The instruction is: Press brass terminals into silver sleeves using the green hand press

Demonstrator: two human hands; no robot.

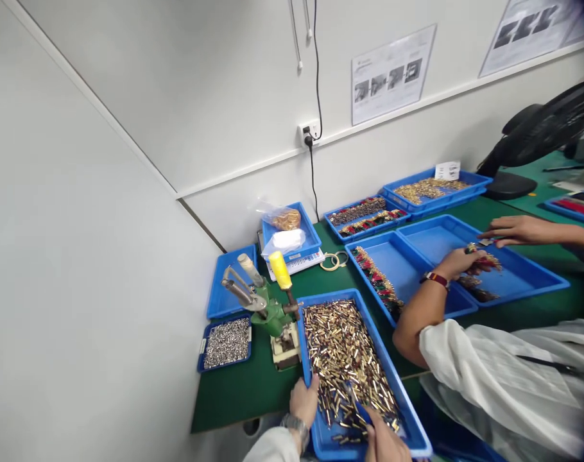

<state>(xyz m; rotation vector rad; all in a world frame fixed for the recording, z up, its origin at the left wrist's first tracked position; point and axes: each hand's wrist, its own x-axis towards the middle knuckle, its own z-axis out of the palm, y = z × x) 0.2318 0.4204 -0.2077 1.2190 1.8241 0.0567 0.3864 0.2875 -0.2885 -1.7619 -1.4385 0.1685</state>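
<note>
A blue tray (407,410) full of small brass-coloured metal pieces (343,340) extends over the table's front edge. My left hand (304,401), with a watch at the wrist, is closed on the tray's left rim. At the near end of the tray my right hand (386,439) is closed around a blue-handled tool (363,412). The tool's tip reaches in among the brass pieces. Beyond the left rim stands a green hand press (273,314) with a yellow handle. A small blue tray of silver pieces (228,342) sits left of it.
At the right, a person's hands (460,262) hold small parts above a blue tray (523,282). More trays with parts (429,189) line the back, beside a black fan (552,122). A scale (301,262) with a tray on it stands behind the press. A partition wall (90,256) bounds the left.
</note>
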